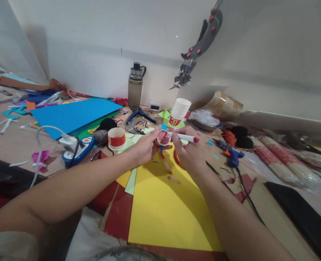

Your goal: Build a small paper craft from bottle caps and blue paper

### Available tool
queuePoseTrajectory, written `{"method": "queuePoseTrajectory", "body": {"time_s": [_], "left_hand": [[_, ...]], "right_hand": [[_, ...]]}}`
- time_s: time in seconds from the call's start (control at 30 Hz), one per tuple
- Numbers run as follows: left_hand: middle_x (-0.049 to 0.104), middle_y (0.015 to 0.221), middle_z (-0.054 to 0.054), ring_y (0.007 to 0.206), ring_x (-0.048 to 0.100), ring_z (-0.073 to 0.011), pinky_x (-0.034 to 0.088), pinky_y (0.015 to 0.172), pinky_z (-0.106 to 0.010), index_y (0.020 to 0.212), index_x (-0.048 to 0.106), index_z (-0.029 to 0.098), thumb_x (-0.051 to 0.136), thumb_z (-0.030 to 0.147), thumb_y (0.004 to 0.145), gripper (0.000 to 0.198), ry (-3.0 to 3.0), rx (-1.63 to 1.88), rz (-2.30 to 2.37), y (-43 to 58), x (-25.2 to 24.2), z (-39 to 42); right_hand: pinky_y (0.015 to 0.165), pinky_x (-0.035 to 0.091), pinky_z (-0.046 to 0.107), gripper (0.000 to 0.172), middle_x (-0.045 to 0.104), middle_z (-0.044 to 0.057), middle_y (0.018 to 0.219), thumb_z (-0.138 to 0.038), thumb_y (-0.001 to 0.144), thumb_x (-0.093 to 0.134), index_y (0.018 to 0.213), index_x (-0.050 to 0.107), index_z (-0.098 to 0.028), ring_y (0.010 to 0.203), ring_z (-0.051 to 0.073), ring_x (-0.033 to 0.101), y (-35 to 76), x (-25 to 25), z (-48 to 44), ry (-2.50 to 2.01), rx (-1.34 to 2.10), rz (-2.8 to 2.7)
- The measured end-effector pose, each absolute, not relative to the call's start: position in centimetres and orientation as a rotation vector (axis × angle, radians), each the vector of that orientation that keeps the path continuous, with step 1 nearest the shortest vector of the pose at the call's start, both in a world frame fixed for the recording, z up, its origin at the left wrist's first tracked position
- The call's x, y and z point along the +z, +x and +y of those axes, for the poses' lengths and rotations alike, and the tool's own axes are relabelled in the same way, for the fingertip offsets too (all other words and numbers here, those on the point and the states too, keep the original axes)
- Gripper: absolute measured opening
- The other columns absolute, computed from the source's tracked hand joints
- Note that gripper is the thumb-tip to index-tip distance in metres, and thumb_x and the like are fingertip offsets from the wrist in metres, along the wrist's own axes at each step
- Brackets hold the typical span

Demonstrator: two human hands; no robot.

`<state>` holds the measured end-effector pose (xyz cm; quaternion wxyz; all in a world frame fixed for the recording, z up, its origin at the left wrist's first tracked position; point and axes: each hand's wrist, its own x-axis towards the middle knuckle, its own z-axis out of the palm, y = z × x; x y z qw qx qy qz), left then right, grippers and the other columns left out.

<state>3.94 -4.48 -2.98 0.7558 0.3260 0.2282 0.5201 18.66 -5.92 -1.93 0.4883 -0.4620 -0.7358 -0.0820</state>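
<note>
My left hand (145,146) is closed around a small paper cup (163,137), turned so its round base, partly coloured red, faces me. In my right hand (189,152) I grip a white marker with a red cap end (184,137), and its tip touches the cup's base. Both hands hover over a yellow paper sheet (166,206) lying on the work surface. Orange scissor handles (176,159) show just under my right hand.
A red-banded paper cup (116,139) stands left of my hands and a stack of white cups (180,110) behind them. A blue glue gun (232,154) with its cord lies right. Blue paper (73,114), a water bottle (135,87), yarn balls and stick bundles (282,163) crowd the surface.
</note>
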Motion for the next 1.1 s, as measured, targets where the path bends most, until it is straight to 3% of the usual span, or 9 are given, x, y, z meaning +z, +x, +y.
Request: {"method": "queuePoseTrajectory", "body": {"time_s": [0.17, 0.3, 0.43, 0.6, 0.87, 1.1], "left_hand": [[0.072, 0.093, -0.009, 0.080, 0.066, -0.0151, 0.054, 0.082, -0.031, 0.091, 0.065, 0.012, 0.052, 0.034, 0.095, 0.026, 0.687, 1.191, 0.532, 3.7, -2.7, -4.3], [0.071, 0.090, -0.010, 0.080, 0.067, -0.0156, 0.053, 0.077, -0.028, 0.091, 0.065, 0.011, 0.047, 0.034, 0.097, 0.030, 0.684, 1.202, 0.572, 3.6, -2.2, -4.4], [0.068, 0.078, -0.005, 0.070, 0.063, -0.0118, 0.052, 0.072, -0.024, 0.084, 0.063, 0.012, 0.047, 0.033, 0.097, 0.029, 0.668, 1.195, 0.497, 3.7, -2.2, -4.6], [0.067, 0.075, -0.004, 0.067, 0.061, -0.0112, 0.052, 0.069, -0.023, 0.083, 0.064, 0.012, 0.051, 0.033, 0.095, 0.027, 0.650, 1.127, 0.475, 4.1, -2.7, -4.8], [0.071, 0.088, -0.009, 0.080, 0.066, -0.0150, 0.053, 0.083, -0.029, 0.088, 0.065, 0.011, 0.050, 0.033, 0.096, 0.027, 0.647, 1.167, 0.516, 4.1, -2.1, -4.8], [0.069, 0.078, -0.005, 0.072, 0.064, -0.0120, 0.052, 0.081, -0.026, 0.081, 0.065, 0.012, 0.050, 0.033, 0.096, 0.030, 0.641, 1.176, 0.491, 3.9, -2.0, -4.7]], "right_hand": [[0.076, 0.035, 0.039, 0.017, 0.064, 0.002, 0.072, -0.031, 0.089, 0.052, 0.074, 0.052, -0.024, 0.073, 0.022, 0.058, 18.5, -2.0, -6.0, -1.164, -0.236, -1.802], [0.072, 0.039, 0.038, 0.019, 0.062, 0.001, 0.067, -0.029, 0.087, 0.053, 0.069, 0.049, -0.024, 0.067, 0.020, 0.057, 18.0, -1.7, -6.5, -1.110, -0.079, -1.808], [0.067, 0.042, 0.035, 0.017, 0.062, 0.000, 0.068, -0.032, 0.087, 0.055, 0.072, 0.053, -0.024, 0.064, 0.018, 0.057, 17.4, -1.6, -6.8, -1.042, 0.131, -1.807], [0.069, 0.044, 0.035, 0.014, 0.065, 0.001, 0.074, -0.034, 0.088, 0.056, 0.079, 0.058, -0.023, 0.067, 0.019, 0.060, 17.2, -1.6, -6.6, -1.030, 0.128, -1.772], [0.072, 0.039, 0.038, 0.016, 0.065, 0.001, 0.071, -0.031, 0.087, 0.055, 0.072, 0.053, -0.024, 0.070, 0.021, 0.059, 18.1, -1.7, -6.4, -1.119, -0.112, -1.747], [0.071, 0.041, 0.037, 0.015, 0.065, 0.001, 0.072, -0.031, 0.087, 0.055, 0.074, 0.054, -0.023, 0.070, 0.020, 0.059, 17.3, -1.5, -6.8, -1.052, 0.007, -1.771]]}}
